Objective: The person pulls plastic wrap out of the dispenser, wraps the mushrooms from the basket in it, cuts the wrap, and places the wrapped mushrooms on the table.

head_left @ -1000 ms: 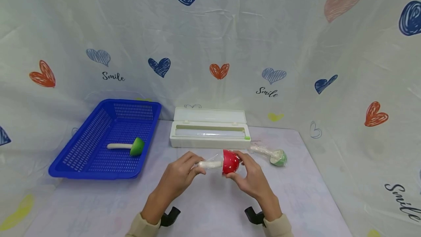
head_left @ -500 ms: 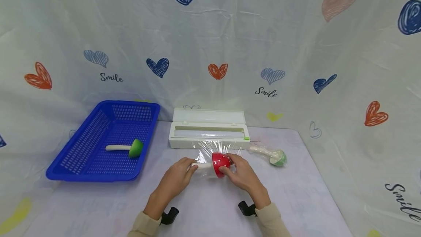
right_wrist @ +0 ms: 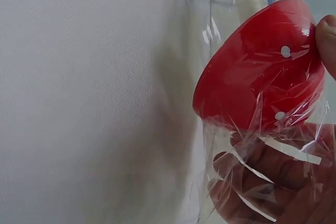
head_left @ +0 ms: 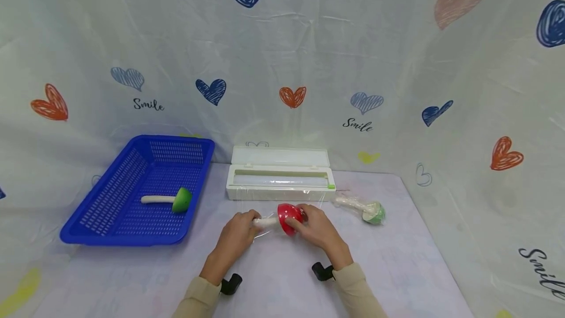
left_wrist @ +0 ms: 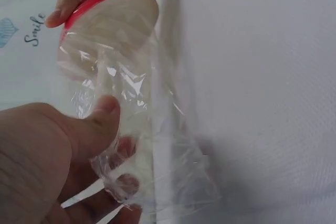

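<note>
A toy mushroom point(head_left: 288, 219) with a red, white-dotted cap and a white stem lies sideways between both hands, just above the table. Clear cling film point(left_wrist: 131, 82) wraps loosely over its cap and stem and trails past the stem's end. My left hand point(head_left: 238, 237) pinches the stem end through the film between thumb and fingers. Around the cap, my right hand point(head_left: 319, 232) grips with the thumb on the near side, its fingers behind the film in the right wrist view. Film edges point(right_wrist: 262, 166) hang crumpled over those fingers.
Behind the hands stands a white cling film dispenser point(head_left: 281, 193), lid raised, roll inside. At left is a blue basket point(head_left: 128, 235) holding a green-capped toy mushroom point(head_left: 181, 200). A film-wrapped green mushroom point(head_left: 373, 212) lies to the right, near the table edge.
Both hands have shifted left with the red mushroom. Film between the mushroom and dispenser spread out half a second ago and now looks slacker. The cap has turned within the right hand.
</note>
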### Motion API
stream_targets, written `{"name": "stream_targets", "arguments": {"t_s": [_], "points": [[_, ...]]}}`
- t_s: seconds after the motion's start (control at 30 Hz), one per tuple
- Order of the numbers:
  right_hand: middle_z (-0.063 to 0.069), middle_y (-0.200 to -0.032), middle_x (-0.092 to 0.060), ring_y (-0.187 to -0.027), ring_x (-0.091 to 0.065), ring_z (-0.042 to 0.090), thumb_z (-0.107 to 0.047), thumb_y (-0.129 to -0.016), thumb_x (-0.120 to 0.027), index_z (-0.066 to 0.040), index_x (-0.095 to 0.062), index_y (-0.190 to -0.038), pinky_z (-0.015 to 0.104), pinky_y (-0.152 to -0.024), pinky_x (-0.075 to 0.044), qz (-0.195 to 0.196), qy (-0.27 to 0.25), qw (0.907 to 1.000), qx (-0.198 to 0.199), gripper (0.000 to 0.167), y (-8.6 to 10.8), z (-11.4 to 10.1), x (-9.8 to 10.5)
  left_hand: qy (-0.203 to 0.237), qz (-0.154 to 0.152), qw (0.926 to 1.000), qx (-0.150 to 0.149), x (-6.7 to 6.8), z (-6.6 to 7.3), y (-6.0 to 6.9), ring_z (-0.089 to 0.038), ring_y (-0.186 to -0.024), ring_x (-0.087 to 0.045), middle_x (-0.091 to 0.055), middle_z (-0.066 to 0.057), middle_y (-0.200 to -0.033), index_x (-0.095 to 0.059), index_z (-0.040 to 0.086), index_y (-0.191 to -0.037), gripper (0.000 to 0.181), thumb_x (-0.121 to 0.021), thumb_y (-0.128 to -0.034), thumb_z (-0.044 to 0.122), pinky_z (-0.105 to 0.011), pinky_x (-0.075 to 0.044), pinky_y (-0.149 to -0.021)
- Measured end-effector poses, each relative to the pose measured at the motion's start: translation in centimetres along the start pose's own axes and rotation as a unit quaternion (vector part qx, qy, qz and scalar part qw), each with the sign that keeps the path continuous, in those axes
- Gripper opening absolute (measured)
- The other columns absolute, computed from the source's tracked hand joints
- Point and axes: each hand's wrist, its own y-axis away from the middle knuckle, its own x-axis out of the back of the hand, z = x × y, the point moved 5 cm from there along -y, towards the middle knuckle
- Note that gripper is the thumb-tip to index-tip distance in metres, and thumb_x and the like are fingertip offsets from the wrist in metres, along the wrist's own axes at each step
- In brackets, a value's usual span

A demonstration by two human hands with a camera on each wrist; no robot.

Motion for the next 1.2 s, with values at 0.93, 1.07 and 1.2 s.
{"name": "stream_targets", "arguments": {"t_s": [0.93,1.07,1.2], "points": [[0.021,-0.115,-0.065,-0.108,-0.062,0.038,-0.021,-0.095,-0.076,0.001,-0.068,-0.123,0.049,-0.082,-0.055,0.264,-0.044,0.9623,0.050,0.036,-1.5,3.6,5.6,-0.023,-0.029,0.9992,-0.016,2.3,3.9,-3.0,-0.035,-0.114,-0.068,-0.074,-0.013,-0.122,-0.072,0.004,-0.123,0.033,-0.077,-0.0918,0.014,-0.052,-0.056,-0.096],[0.031,-0.131,-0.058,-0.122,-0.053,0.051,-0.018,-0.089,-0.081,0.005,-0.064,-0.129,0.060,-0.098,-0.047,0.267,-0.051,0.9619,0.029,0.050,-3.0,5.8,6.5,-0.018,-0.040,0.9979,-0.047,2.7,5.7,-4.5,-0.031,-0.117,-0.067,-0.073,-0.010,-0.124,-0.071,0.006,-0.126,0.034,-0.076,-0.0932,0.015,-0.046,-0.056,-0.099],[0.034,-0.141,-0.054,-0.132,-0.047,0.055,-0.020,-0.084,-0.085,0.007,-0.061,-0.133,0.064,-0.110,-0.040,0.214,-0.048,0.9757,0.003,0.061,-4.0,7.4,6.5,-0.020,-0.072,0.9947,-0.072,2.3,7.4,-6.2,-0.028,-0.117,-0.067,-0.073,-0.008,-0.125,-0.071,0.010,-0.128,0.034,-0.073,-0.0958,0.019,-0.043,-0.056,-0.100]]}}
